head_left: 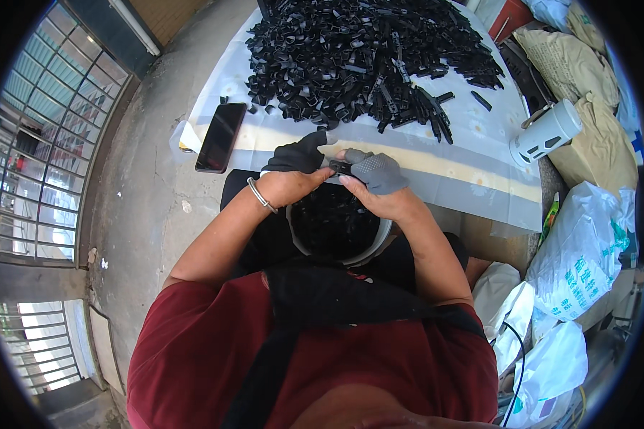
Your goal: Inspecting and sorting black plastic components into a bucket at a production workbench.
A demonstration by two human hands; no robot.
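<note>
My left hand [298,161], in a black fingerless glove, and my right hand [376,175], in a grey one, meet at the table's near edge. Between their fingertips they pinch a small black plastic part [341,168]; both hands are closed on it. Just below sits a white bucket [377,245] between my legs, filled with similar black parts [336,218]. Beyond my hands, a large heap of loose black plastic pieces [329,64] covers the far part of the table. Longer black strips [433,114] lie at the heap's near right side.
A dark phone [221,138] lies on the left of the cloth-covered table [479,171]. At the right edge a white cup [547,132] leans over. Sacks [565,61] and white plastic bags [576,250] crowd the right side. A barred window [46,136] stands to the left.
</note>
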